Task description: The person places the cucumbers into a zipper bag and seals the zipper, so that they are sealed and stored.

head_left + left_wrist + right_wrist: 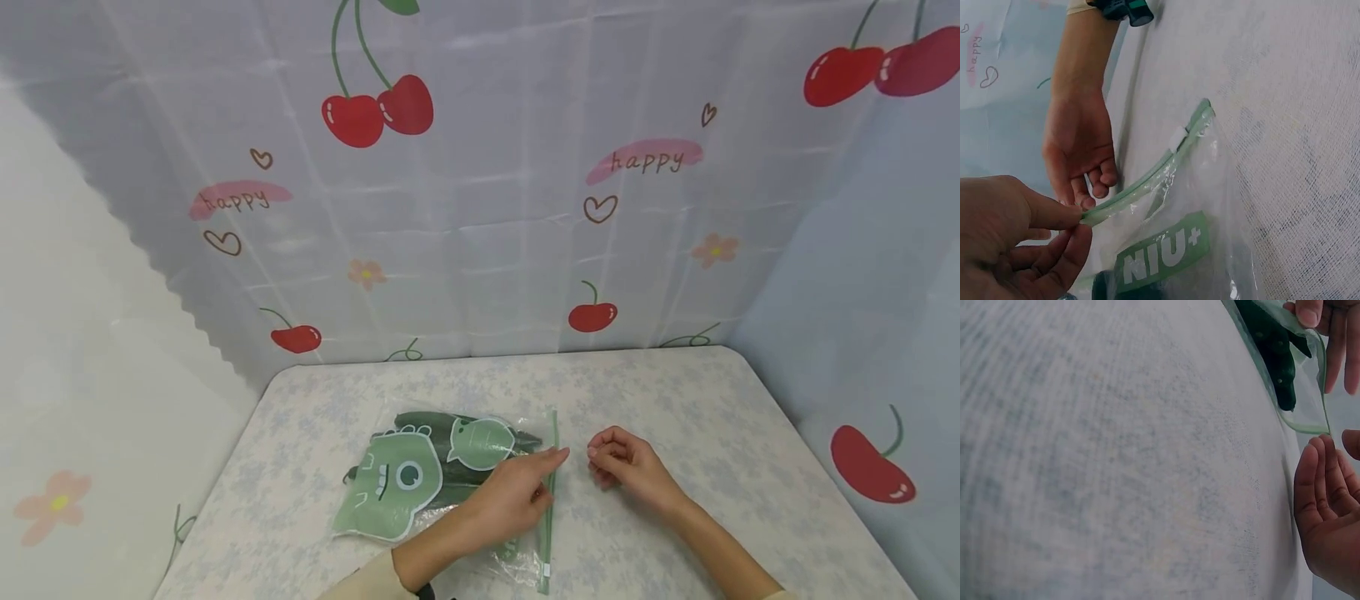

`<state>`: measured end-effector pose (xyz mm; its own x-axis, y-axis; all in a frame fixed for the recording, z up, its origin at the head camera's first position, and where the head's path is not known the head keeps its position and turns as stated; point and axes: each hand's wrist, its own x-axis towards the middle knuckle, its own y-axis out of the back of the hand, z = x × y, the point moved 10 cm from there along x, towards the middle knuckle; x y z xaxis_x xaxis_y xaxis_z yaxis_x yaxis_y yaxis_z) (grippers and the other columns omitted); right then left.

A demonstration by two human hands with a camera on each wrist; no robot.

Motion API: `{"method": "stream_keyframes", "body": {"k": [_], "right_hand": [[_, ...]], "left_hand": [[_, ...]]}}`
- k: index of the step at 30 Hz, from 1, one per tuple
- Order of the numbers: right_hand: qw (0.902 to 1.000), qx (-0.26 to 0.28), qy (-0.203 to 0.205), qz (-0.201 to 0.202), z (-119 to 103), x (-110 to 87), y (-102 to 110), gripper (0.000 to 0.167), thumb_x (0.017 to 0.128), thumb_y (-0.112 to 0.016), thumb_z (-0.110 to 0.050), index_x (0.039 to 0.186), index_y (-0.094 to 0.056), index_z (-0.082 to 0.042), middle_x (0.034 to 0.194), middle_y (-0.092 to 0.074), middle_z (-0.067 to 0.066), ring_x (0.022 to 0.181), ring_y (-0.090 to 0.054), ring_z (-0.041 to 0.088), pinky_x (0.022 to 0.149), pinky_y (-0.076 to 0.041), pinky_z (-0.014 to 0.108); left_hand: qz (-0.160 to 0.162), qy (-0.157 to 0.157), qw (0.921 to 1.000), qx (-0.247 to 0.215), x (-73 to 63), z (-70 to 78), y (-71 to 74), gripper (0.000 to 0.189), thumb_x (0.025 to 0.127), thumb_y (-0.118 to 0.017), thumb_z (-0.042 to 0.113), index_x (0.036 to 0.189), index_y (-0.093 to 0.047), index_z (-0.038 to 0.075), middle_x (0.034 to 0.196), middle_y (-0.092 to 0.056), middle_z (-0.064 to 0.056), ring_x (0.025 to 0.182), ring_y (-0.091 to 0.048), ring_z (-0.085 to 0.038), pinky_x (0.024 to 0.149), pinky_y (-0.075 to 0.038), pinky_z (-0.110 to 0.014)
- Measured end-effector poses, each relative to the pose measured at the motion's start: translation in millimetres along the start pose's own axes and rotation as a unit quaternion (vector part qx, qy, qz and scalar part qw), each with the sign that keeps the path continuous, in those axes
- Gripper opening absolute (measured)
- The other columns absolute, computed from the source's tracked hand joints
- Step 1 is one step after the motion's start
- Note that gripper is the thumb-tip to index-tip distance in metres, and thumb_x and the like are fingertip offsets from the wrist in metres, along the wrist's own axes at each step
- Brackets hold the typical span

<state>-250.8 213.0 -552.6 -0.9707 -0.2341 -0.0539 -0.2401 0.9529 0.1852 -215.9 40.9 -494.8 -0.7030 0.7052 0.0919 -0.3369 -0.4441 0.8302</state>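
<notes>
A clear zip bag (525, 542) with green monster prints lies on the table, its green zip edge (1141, 185) facing right. Inside are long dark green, bumpy things (1277, 356) that look like cucumbers. My left hand (510, 496) reaches over the bag and pinches the zip edge between thumb and fingers. A white slider (1177, 139) sits near the edge's near end. To the right of the bag, my right hand (626, 465) holds nothing, its fingers loosely bent. In the right wrist view its fingertips (1327, 440) are right by the zip edge.
The table (720, 417) has a pale cloth with a faint blue flower pattern. Behind it hangs a white curtain (480, 208) printed with cherries, and similar cloth (877, 333) closes off the sides.
</notes>
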Motion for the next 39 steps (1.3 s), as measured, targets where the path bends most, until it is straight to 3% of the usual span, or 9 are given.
{"method": "stream_keyframes", "body": {"k": [4, 8, 13, 16, 20, 24, 28, 32, 39], "right_hand": [[0.9996, 0.009, 0.014, -0.020, -4.8, -5.6, -4.8, 0.033, 0.109, -0.065, -0.019, 0.122, -0.056, 0.011, 0.098, -0.073, 0.013, 0.081, -0.074, 0.018, 0.073, -0.066, 0.035], [0.9973, 0.023, 0.003, -0.070, -9.0, -15.8, -19.1, 0.035, 0.110, -0.063, -0.019, 0.122, -0.056, 0.013, 0.100, -0.072, 0.011, 0.083, -0.075, 0.019, 0.075, -0.067, 0.036], [0.9898, 0.032, -0.031, -0.136, -8.0, -33.1, -41.7, 0.037, 0.111, -0.062, -0.020, 0.122, -0.061, 0.015, 0.097, -0.073, 0.010, 0.082, -0.076, 0.016, 0.072, -0.067, 0.035], [0.9844, 0.027, -0.052, -0.166, -4.7, -44.4, -54.9, 0.035, 0.110, -0.063, -0.019, 0.120, -0.066, 0.014, 0.093, -0.075, 0.011, 0.078, -0.076, 0.015, 0.067, -0.067, 0.034], [0.9738, 0.023, -0.085, -0.210, 1.3, -60.7, -75.6, 0.030, 0.109, -0.065, -0.020, 0.115, -0.072, 0.009, 0.090, -0.076, 0.009, 0.072, -0.074, 0.012, 0.061, -0.064, 0.028], [0.9620, 0.039, -0.111, -0.246, 4.6, -75.2, -94.3, 0.029, 0.109, -0.065, -0.021, 0.110, -0.074, 0.007, 0.089, -0.076, 0.006, 0.069, -0.073, 0.009, 0.057, -0.060, 0.021], [0.9624, 0.043, -0.121, -0.239, 5.2, -80.0, -98.6, 0.030, 0.109, -0.064, -0.023, 0.108, -0.074, 0.006, 0.089, -0.076, 0.006, 0.068, -0.073, 0.008, 0.056, -0.059, 0.020], [0.9670, 0.028, -0.128, -0.218, 6.9, -80.6, -98.5, 0.031, 0.109, -0.065, -0.026, 0.106, -0.076, 0.003, 0.089, -0.077, 0.007, 0.067, -0.073, 0.009, 0.055, -0.059, 0.021], [0.9739, 0.003, -0.133, -0.184, 7.9, -81.7, -98.2, 0.031, 0.106, -0.069, -0.032, 0.104, -0.078, -0.002, 0.089, -0.080, 0.008, 0.065, -0.073, 0.012, 0.052, -0.058, 0.024]], "left_hand": [[0.015, 0.005, 0.9990, 0.041, 2.9, -3.7, -0.5, 0.074, 0.098, -0.079, 0.012, 0.164, -0.046, 0.014, 0.153, -0.066, -0.007, 0.082, -0.065, 0.013, 0.076, -0.053, -0.010], [0.029, -0.002, 0.9991, 0.031, -1.9, -4.7, 6.4, 0.075, 0.098, -0.081, 0.019, 0.165, -0.046, 0.018, 0.158, -0.062, -0.005, 0.083, -0.065, 0.014, 0.074, -0.051, -0.006], [0.060, -0.017, 0.9978, 0.023, -22.6, -5.4, 25.5, 0.066, 0.099, -0.080, 0.028, 0.160, -0.054, 0.025, 0.154, -0.065, 0.002, 0.089, -0.066, 0.010, 0.078, -0.054, -0.009], [0.073, -0.034, 0.9942, 0.072, -38.7, -4.8, 33.1, 0.051, 0.098, -0.081, 0.030, 0.146, -0.067, 0.027, 0.136, -0.074, 0.009, 0.098, -0.068, 0.001, 0.083, -0.056, -0.016], [0.023, -0.070, 0.9878, 0.138, -59.0, -2.7, 22.0, 0.029, 0.094, -0.084, 0.030, 0.122, -0.078, 0.030, 0.115, -0.075, 0.016, 0.106, -0.065, -0.004, 0.088, -0.057, -0.021], [-0.041, -0.104, 0.9734, 0.200, -76.1, -3.3, -0.9, 0.023, 0.088, -0.086, 0.038, 0.109, -0.078, 0.035, 0.105, -0.069, 0.020, 0.100, -0.061, -0.002, 0.083, -0.054, -0.019], [-0.046, -0.123, 0.9612, 0.243, -82.4, -3.1, -10.5, 0.023, 0.083, -0.087, 0.044, 0.100, -0.073, 0.037, 0.096, -0.062, 0.021, 0.091, -0.057, -0.001, 0.075, -0.049, -0.019], [-0.027, -0.150, 0.9557, 0.252, -84.7, 1.3, -11.2, 0.018, 0.084, -0.086, 0.035, 0.089, -0.070, 0.036, 0.087, -0.057, 0.021, 0.083, -0.057, 0.000, 0.070, -0.045, -0.017], [-0.011, -0.173, 0.9576, 0.230, -86.2, 2.4, -10.2, 0.018, 0.086, -0.084, 0.025, 0.084, -0.067, 0.033, 0.082, -0.055, 0.021, 0.075, -0.053, 0.004, 0.069, -0.042, -0.013]]}}
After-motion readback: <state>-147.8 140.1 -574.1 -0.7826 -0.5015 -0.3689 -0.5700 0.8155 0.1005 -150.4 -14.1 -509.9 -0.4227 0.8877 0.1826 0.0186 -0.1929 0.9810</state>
